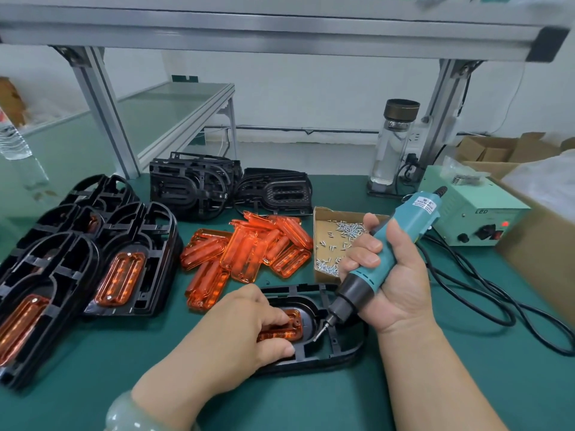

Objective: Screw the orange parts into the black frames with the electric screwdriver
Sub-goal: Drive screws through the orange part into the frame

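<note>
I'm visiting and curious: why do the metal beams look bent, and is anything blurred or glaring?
Head view: the wide-angle lens bows the overhead beam and stretches the edges; the plastic bottle at left is smeared; the electric screwdriver and orange part at centre are sharp; light is soft, shadows faint, no harsh glare.

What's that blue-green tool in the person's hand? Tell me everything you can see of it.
It is an electric screwdriver: a teal, plastic-looking barrel with a white label near the top, a black collar low down and a thin metal bit. The right hand grips its middle and holds it tilted, bit down and to the left, over the black frame, just right of the orange part. Whether the tip touches the frame is unclear. A black cord sleeve sticks out of its top end.
</note>
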### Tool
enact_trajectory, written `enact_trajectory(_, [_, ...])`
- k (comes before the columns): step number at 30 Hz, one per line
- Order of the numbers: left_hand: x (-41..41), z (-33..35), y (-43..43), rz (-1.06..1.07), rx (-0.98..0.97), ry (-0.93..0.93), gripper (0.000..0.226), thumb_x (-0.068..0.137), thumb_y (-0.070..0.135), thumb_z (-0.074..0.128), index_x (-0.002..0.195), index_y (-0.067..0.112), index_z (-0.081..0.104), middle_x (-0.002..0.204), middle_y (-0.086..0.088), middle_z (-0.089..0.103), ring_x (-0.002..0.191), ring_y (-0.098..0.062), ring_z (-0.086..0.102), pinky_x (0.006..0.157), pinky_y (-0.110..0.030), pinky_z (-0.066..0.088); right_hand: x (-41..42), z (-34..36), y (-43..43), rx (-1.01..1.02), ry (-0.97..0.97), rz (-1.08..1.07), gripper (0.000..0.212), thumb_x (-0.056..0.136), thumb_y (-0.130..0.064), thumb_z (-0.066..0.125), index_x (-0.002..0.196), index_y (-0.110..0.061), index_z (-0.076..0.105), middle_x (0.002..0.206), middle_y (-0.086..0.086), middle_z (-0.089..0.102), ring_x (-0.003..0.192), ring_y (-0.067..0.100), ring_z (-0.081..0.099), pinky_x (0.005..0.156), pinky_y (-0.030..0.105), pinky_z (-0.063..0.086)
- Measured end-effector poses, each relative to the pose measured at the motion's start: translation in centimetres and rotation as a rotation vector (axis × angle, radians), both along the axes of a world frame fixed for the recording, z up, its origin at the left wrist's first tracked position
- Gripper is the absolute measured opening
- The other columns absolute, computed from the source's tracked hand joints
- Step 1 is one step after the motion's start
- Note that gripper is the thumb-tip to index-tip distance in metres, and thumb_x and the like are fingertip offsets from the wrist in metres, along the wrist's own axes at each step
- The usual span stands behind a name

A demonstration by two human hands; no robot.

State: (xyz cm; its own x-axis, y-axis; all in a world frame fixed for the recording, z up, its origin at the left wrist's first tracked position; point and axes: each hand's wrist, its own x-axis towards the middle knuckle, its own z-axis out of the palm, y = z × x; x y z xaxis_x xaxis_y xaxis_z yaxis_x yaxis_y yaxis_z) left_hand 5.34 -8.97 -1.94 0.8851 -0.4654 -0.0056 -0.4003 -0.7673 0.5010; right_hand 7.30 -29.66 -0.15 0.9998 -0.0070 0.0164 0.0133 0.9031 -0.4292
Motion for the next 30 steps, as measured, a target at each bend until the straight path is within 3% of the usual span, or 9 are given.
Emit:
enact_trajectory(9, [1.2,0.9,0.4,-0.064,0.059,0.030,0.052,0.074,0.059,0.067,0.123,0.044,0.058,0.101,0.025,0.046,0.096,0.005,0.046,0.087,-0.014,0.038,-0.3,0.6,-1.0,-0.120,0.015,-0.018,0.021,0.081,-0.029,0.058,0.095,-0.015,0.060,0.056,-0.006,0.045,0.040,0.006,0.043,0.044,0.021,0.045])
enact_trajectory(12, [1.2,1.9,0.3,-0.051,0.024,0.005,0.038,0.072,0.064,0.065,0.108,0.053,0.058,0.095,0.025,0.054,0.090,0.009,0.051,0.079,-0.014,0.043,-0.4,0.7,-1.3,-0.113,0.017,-0.009,0.021,0.080,-0.028,0.059,0.096,-0.014,0.060,0.056,-0.005,0.044,0.039,0.006,0.043,0.042,0.023,0.045])
enact_trajectory(14, [1.8,2.8,-0.5,-0.016,-0.041,-0.067,0.023,0.078,0.055,0.064,0.101,0.051,0.061,0.090,0.024,0.058,0.089,0.013,0.050,0.074,-0.010,0.042,-0.4,0.8,-1.3,-0.109,0.020,-0.002,0.023,0.078,-0.028,0.060,0.096,-0.013,0.061,0.056,-0.004,0.044,0.039,0.007,0.043,0.042,0.023,0.045])
enact_trajectory(17, [3.7,3.9,-3.1,-0.034,-0.078,-0.148,0.026,0.087,0.042,0.060,0.112,0.040,0.064,0.097,0.027,0.060,0.087,0.014,0.052,0.074,0.000,0.035,-0.3,0.8,-1.2,-0.098,0.030,0.021,0.025,0.075,-0.027,0.063,0.096,-0.013,0.062,0.056,-0.003,0.044,0.038,0.007,0.042,0.041,0.023,0.044])
enact_trajectory(20, [6.0,4.6,-6.2,-0.086,-0.040,-0.217,0.030,0.092,0.032,0.055,0.121,0.033,0.062,0.115,0.018,0.063,0.097,0.006,0.052,0.077,-0.003,0.031,-0.2,0.8,-1.0,-0.084,0.052,0.034,0.025,0.074,-0.026,0.064,0.094,-0.012,0.062,0.055,-0.001,0.043,0.038,0.008,0.041,0.040,0.023,0.043])
enact_trajectory(23, [8.2,4.9,-8.6,-0.130,0.117,-0.251,0.032,0.095,0.025,0.051,0.126,0.027,0.059,0.120,0.004,0.064,0.112,-0.013,0.056,0.090,-0.018,0.037,-0.1,0.8,-1.0,-0.086,0.066,0.032,0.026,0.073,-0.025,0.063,0.095,-0.012,0.060,0.055,-0.001,0.042,0.038,0.008,0.040,0.040,0.023,0.043])
enact_trajectory(27, [9.1,5.8,-10.4,-0.165,0.292,-0.119,0.018,0.092,0.018,0.054,0.106,0.019,0.065,0.086,0.002,0.060,0.097,-0.020,0.060,0.073,-0.022,0.038,-0.1,0.7,-1.0,-0.076,0.058,0.047,0.028,0.071,-0.026,0.065,0.095,-0.012,0.060,0.055,-0.002,0.044,0.038,0.007,0.041,0.041,0.022,0.042])
enact_trajectory(28, [9.1,5.9,-10.9,-0.156,0.279,-0.037,0.015,0.091,0.019,0.056,0.102,0.016,0.065,0.084,0.000,0.062,0.092,-0.020,0.062,0.071,-0.022,0.042,-0.1,0.8,-0.9,-0.072,0.053,0.054,0.027,0.072,-0.026,0.065,0.094,-0.012,0.061,0.055,-0.002,0.044,0.038,0.007,0.041,0.041,0.022,0.042])
enact_trajectory(30, [9.2,5.9,-11.7,-0.021,0.036,0.236,0.014,0.092,0.018,0.054,0.089,0.009,0.065,0.067,-0.003,0.065,0.065,-0.018,0.067,0.058,-0.021,0.052,0.0,0.7,-0.8,-0.066,0.048,0.063,0.025,0.072,-0.026,0.064,0.093,-0.012,0.062,0.055,-0.002,0.044,0.038,0.007,0.041,0.041,0.022,0.041])
